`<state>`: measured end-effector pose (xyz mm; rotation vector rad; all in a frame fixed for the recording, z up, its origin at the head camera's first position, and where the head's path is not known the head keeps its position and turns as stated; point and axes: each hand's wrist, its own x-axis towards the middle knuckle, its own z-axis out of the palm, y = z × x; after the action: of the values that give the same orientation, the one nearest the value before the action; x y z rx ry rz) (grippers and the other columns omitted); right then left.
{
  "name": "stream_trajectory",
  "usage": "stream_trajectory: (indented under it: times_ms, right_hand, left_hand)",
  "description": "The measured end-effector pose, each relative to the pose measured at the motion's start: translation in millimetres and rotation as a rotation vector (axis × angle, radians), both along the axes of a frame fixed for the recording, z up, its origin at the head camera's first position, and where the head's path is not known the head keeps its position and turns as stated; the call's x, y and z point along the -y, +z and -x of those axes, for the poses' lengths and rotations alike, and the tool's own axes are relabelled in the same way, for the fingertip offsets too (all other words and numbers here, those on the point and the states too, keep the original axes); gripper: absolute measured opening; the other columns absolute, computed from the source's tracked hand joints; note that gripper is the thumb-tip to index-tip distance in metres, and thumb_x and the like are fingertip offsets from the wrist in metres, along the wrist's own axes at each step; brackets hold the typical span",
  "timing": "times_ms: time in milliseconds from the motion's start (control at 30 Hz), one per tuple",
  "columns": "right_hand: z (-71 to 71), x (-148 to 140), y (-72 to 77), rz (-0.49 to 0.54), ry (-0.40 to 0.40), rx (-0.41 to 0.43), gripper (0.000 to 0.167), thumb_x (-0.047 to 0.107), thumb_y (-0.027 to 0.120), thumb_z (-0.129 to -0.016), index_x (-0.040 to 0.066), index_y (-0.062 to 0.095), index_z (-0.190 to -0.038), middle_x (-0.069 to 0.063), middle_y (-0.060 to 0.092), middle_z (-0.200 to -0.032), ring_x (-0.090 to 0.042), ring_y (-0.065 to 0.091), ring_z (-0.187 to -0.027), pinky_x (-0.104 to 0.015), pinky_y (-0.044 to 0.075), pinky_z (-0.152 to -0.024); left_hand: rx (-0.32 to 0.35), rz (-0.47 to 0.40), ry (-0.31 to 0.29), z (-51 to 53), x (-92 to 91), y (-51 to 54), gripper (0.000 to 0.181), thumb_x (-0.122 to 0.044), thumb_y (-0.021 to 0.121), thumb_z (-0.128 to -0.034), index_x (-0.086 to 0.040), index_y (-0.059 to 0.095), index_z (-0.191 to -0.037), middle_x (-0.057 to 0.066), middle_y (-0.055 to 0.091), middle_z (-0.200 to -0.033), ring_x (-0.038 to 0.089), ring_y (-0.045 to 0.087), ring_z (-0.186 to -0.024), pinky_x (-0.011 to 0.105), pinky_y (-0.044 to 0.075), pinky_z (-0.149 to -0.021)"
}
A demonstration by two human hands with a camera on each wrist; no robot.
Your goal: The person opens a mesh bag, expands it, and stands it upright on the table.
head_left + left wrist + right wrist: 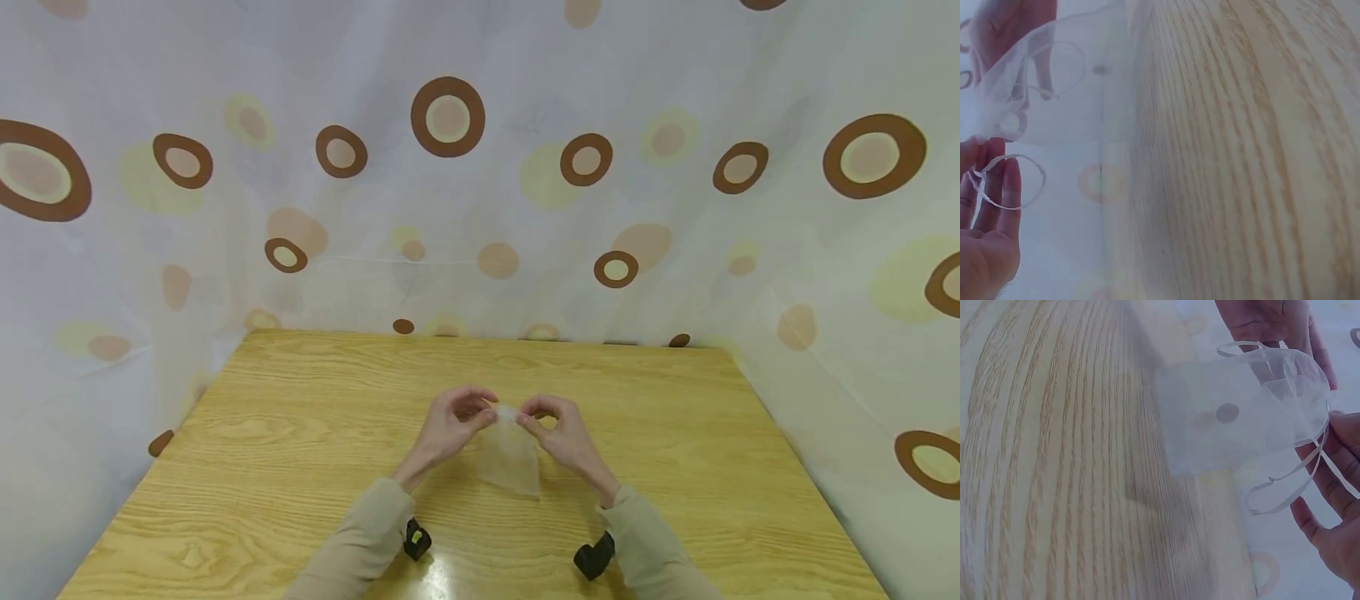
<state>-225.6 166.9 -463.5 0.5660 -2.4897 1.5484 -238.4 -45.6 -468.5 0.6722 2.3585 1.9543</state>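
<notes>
Both hands hold a small sheer white drawstring pouch (pixel 510 462) by its gathered top edge, above the middle of the table. In the head view my left hand (pixel 455 423) pinches the top's left side between thumb and fingers. My right hand (pixel 558 429) pinches its right side the same way. The pouch hangs down between them and looks flat and see-through. A thin white cord loop (pixel 1041 181) hangs by the left fingers, and another ribbon loop (pixel 1285 494) by the right hand. Whether the pouch's bottom touches the table cannot be told.
The wood-grain table (pixel 300 433) spreads out around the hands. A pale curtain (pixel 510 200) with brown and peach circles stands behind it and along both sides. Black wrist-worn devices (pixel 595 557) show below the sleeves.
</notes>
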Motion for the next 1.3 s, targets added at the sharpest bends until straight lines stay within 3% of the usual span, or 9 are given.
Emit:
stream_trajectory:
  times_ms: [100,200,367,433,567,667,900,1133,1300]
  right_hand:
    - [-0.7,-0.1,-0.6,0.019,0.013,-0.01,0.008,0.012,0.071,-0.094,0.004,0.074,-0.092,-0.012,0.074,-0.089,-0.01,0.065,-0.084,-0.03,0.054,-0.083]
    - [-0.4,-0.2,-1.3,0.048,0.031,-0.022,0.007,0.01,0.071,-0.094,0.004,0.074,-0.093,-0.014,0.074,-0.09,-0.009,0.066,-0.082,-0.03,0.055,-0.082]
    - [-0.7,-0.1,-1.5,0.103,0.081,-0.046,0.006,0.006,0.069,-0.095,0.002,0.073,-0.096,-0.018,0.073,-0.092,-0.006,0.067,-0.084,-0.029,0.057,-0.084]
    - [-0.6,0.2,-2.7,0.121,0.097,-0.058,0.006,0.004,0.068,-0.095,0.0,0.073,-0.097,-0.019,0.073,-0.093,-0.004,0.068,-0.085,-0.027,0.057,-0.085]
    - [-0.3,1.3,-6.1,0.147,0.115,-0.076,0.007,0.001,0.068,-0.094,-0.003,0.072,-0.097,-0.022,0.072,-0.093,-0.001,0.068,-0.087,-0.022,0.056,-0.087]
    - [-0.6,1.9,-7.7,0.164,0.119,-0.076,0.009,0.0,0.068,-0.094,-0.007,0.071,-0.098,-0.023,0.071,-0.094,0.0,0.067,-0.087,-0.021,0.056,-0.087]
    - [-2.8,3.1,-6.3,0.193,0.116,-0.065,0.009,0.0,0.068,-0.093,-0.006,0.07,-0.099,-0.025,0.071,-0.094,0.002,0.068,-0.087,-0.021,0.057,-0.086]
    - [-4.5,2.8,-6.2,0.189,0.117,-0.024,0.012,0.003,0.067,-0.095,-0.005,0.07,-0.104,-0.025,0.072,-0.099,0.001,0.069,-0.089,-0.022,0.058,-0.085]
    - [-5.5,2.7,-7.0,0.167,0.151,0.005,0.017,0.007,0.067,-0.096,0.0,0.07,-0.112,-0.024,0.072,-0.106,-0.004,0.071,-0.091,-0.025,0.059,-0.083]
  left_hand:
    - [0.028,0.002,-0.019,-0.4,2.0,1.4,0.02,-0.009,0.069,-0.0952,-0.001,0.071,-0.113,0.021,0.074,-0.105,0.036,0.073,-0.09,0.026,0.056,-0.076]
    - [0.045,-0.014,-0.055,-0.2,4.2,3.5,0.021,-0.013,0.067,-0.0977,-0.001,0.072,-0.113,0.022,0.073,-0.111,0.039,0.074,-0.093,0.034,0.059,-0.08]
    - [0.072,-0.047,-0.087,1.9,5.9,4.4,0.026,-0.018,0.062,-0.1012,0.003,0.072,-0.113,0.026,0.073,-0.108,0.014,0.075,-0.086,0.035,0.061,-0.084]
    - [0.089,-0.049,-0.089,2.9,6.6,3.9,0.025,-0.017,0.063,-0.1009,0.003,0.072,-0.112,0.026,0.073,-0.106,0.01,0.074,-0.084,0.039,0.061,-0.085]
    - [0.109,-0.031,-0.112,3.7,8.8,3.6,0.024,-0.016,0.065,-0.099,0.004,0.072,-0.11,0.026,0.073,-0.106,0.031,0.076,-0.089,0.054,0.058,-0.088]
    - [0.118,-0.025,-0.14,3.9,10.0,4.5,0.025,-0.015,0.066,-0.0982,0.005,0.072,-0.112,0.027,0.073,-0.108,0.045,0.072,-0.096,0.056,0.057,-0.089]
    - [0.14,0.011,-0.174,1.1,13.3,10.1,0.027,-0.018,0.068,-0.0973,0.001,0.073,-0.115,0.025,0.074,-0.111,0.047,0.07,-0.102,0.057,0.056,-0.092]
    - [0.059,0.039,-0.162,1.6,12.4,8.8,0.022,-0.015,0.067,-0.0975,0.003,0.074,-0.108,0.025,0.075,-0.102,0.049,0.07,-0.096,0.058,0.057,-0.086]
    - [-0.001,0.095,-0.142,1.3,9.5,8.6,0.018,-0.014,0.065,-0.0987,0.002,0.073,-0.103,0.023,0.074,-0.098,0.033,0.074,-0.088,0.047,0.061,-0.081]
